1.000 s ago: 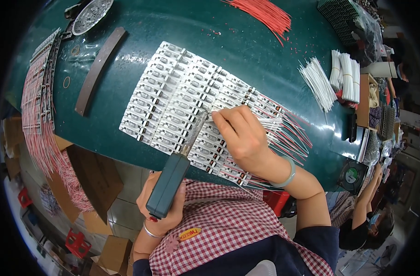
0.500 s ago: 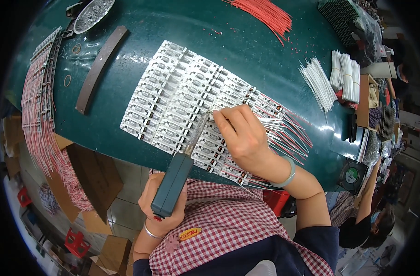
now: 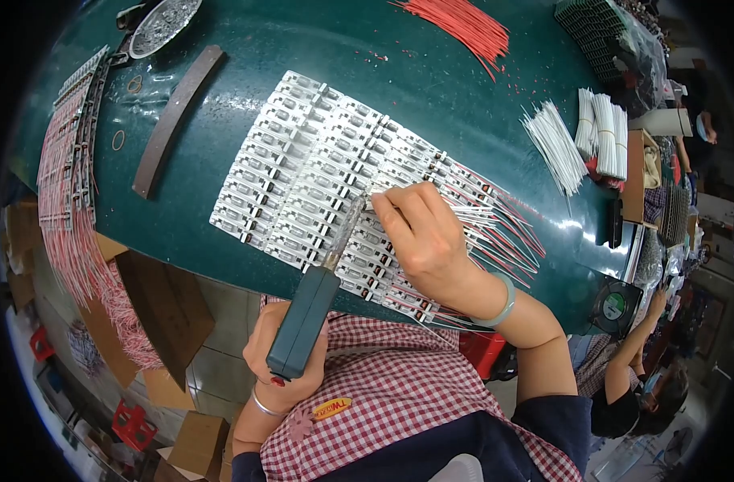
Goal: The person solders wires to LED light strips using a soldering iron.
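Note:
My left hand (image 3: 290, 353) is wrapped round the dark green, boxy handle of a soldering iron (image 3: 304, 321). Its long metallic shaft slants up across the white panel, and the tip comes close to my right fingertips. My right hand (image 3: 425, 233) is pinched at the panel's middle, apparently on the end of a white wire (image 3: 473, 214); the fingers partly cover the spot. Under both lies a panel of small white modules (image 3: 302, 153) in rows, with dark and copper-coloured parts between them. Red and white wires (image 3: 511, 241) trail from its right side.
Loose white wires (image 3: 553, 149) and tied bundles (image 3: 604, 135) lie right, red wires (image 3: 459, 28) at the back. A brown curved bar (image 3: 174, 124), a foil-like dish (image 3: 164, 28) and wired panels (image 3: 68, 153) are left. A small fan (image 3: 616, 305) stands near a co-worker at right.
My left hand and the soldering iron have shifted very slightly; my right hand keeps its place. At the right, the co-worker's arm has moved.

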Available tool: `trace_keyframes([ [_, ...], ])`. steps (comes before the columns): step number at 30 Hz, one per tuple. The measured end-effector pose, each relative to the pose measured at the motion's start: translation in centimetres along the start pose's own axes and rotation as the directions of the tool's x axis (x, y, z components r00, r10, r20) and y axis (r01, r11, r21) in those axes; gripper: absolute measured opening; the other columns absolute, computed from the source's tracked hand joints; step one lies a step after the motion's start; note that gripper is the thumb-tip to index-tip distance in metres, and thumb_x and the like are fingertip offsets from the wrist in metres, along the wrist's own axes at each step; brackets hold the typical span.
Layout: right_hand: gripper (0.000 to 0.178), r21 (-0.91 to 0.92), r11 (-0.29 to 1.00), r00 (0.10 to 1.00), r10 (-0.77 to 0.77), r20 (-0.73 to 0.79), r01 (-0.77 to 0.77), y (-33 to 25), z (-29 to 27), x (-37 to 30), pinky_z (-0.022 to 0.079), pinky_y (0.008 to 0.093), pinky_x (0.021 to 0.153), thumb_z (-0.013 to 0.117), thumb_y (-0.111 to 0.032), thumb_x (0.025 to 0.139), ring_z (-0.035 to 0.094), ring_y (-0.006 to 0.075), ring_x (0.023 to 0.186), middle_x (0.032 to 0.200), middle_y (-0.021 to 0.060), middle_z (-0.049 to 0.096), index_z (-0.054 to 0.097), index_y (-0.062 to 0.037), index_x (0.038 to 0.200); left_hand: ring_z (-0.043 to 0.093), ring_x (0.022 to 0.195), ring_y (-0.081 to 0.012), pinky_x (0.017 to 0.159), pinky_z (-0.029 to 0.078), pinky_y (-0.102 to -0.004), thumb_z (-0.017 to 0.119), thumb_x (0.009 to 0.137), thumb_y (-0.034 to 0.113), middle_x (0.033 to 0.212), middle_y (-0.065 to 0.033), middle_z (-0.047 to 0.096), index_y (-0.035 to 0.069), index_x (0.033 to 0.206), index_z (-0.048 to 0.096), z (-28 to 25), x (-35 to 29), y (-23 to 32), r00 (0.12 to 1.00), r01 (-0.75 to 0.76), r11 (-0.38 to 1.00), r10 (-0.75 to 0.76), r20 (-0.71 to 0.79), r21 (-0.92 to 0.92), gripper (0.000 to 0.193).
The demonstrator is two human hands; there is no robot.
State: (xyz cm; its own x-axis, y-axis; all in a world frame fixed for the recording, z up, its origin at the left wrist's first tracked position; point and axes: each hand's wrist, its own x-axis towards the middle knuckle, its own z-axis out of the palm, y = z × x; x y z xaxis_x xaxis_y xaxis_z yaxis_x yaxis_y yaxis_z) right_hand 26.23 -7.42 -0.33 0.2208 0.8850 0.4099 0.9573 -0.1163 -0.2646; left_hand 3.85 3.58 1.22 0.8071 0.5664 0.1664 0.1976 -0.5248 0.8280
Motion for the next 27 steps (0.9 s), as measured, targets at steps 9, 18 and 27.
trace_keyframes([
  [9,0.041,-0.016,1.000,1.000,-0.002,0.006,0.002,0.0,-0.1,0.0,0.053,0.0340,0.069,0.065,-0.001,0.066,0.058,0.0277,0.085,0.095,0.0168,0.061,0.065,0.0136,0.105,0.068,0.094,-0.0260,0.081,0.055,-0.0344,0.075,0.086,0.001,0.109,-0.0155,0.068,-0.006,0.115,0.066,-1.0,-3.0,-0.8,0.987,0.160,0.979,-0.160,0.005,-0.126,0.031],
  [18,0.040,0.018,1.000,0.998,-0.021,-0.061,0.022,-0.3,0.1,-0.7,0.053,0.0353,0.066,0.066,-0.001,0.067,0.061,0.0273,0.084,0.098,0.0161,0.064,0.066,0.0112,0.105,0.071,0.080,-0.0296,0.070,0.056,-0.0343,0.077,0.083,0.004,0.095,-0.0186,0.070,-0.006,0.105,0.071,-0.1,-2.6,-0.9,0.982,0.158,0.979,-0.170,-0.085,-0.130,0.025],
  [27,0.038,0.042,0.999,0.997,-0.020,-0.070,0.023,-0.5,0.4,-0.3,0.054,0.0351,0.065,0.066,-0.001,0.067,0.064,0.0273,0.079,0.094,0.0159,0.068,0.066,0.0107,0.103,0.072,0.082,-0.0316,0.072,0.057,-0.0350,0.076,0.081,0.001,0.097,-0.0199,0.071,-0.007,0.101,0.071,-0.3,-2.6,-0.7,0.986,0.161,0.983,-0.163,-0.018,-0.090,0.023],
])
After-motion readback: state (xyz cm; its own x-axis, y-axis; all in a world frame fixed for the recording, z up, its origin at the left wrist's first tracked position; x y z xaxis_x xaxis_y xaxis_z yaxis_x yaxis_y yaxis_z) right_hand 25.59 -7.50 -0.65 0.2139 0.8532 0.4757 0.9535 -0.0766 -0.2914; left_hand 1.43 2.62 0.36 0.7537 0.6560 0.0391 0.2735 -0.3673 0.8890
